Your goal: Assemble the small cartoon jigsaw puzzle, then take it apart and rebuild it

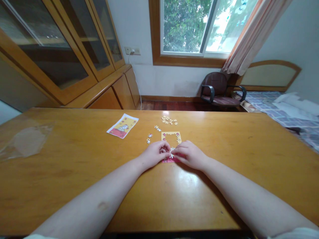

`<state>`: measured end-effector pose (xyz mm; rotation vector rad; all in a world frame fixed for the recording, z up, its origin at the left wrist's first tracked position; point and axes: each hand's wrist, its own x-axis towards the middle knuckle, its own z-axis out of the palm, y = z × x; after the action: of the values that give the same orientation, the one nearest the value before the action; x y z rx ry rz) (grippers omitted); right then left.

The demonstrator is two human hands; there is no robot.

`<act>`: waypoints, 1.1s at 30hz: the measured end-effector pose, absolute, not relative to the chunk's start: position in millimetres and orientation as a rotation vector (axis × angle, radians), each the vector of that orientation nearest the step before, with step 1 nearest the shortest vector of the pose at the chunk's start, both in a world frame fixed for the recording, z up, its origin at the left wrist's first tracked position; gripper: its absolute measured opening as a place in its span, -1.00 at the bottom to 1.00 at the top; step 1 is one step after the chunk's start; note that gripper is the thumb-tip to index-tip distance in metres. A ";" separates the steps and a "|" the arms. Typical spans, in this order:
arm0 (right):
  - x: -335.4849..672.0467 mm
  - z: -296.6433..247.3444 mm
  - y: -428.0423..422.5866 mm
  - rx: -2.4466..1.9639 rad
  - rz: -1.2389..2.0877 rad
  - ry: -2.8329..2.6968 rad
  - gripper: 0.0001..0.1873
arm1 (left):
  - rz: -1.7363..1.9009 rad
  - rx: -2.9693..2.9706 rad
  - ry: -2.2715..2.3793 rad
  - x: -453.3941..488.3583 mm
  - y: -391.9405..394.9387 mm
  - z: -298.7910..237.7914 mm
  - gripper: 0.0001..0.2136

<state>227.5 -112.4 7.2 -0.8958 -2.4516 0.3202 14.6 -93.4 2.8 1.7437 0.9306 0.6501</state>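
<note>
Left hand [159, 153] and right hand [188, 154] pinch white pieces [171, 155] over puzzle frame [163, 134]; far edge exposed; open tabletop [189, 199] nearside.

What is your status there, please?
Left hand, right hand close together at white puzzle piece. Puzzle frame beneath, upper middle unfilled. Loose pieces beyond, not blocking.

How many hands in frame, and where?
2. The left hand is at the near-left part of the puzzle, the right hand at its near-right. No other hands show; some fingertips are partly hidden.
</note>
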 end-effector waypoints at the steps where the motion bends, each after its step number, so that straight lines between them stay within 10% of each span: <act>1: 227.6 7.9 -112.7 -0.923 0.331 -2.452 -0.84 | 0.659 1.805 0.942 13.6 -93.3 4.2 -0.89; 33: 247.5 3.0 -95.2 -1.193 0.246 -2.422 -0.81 | 0.371 2.575 0.863 4.8 -93.0 12.3 -0.75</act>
<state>247.5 -95.2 3.0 -1.1932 -2.4220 0.2462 4.8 -93.0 12.3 2.5754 0.8629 0.3713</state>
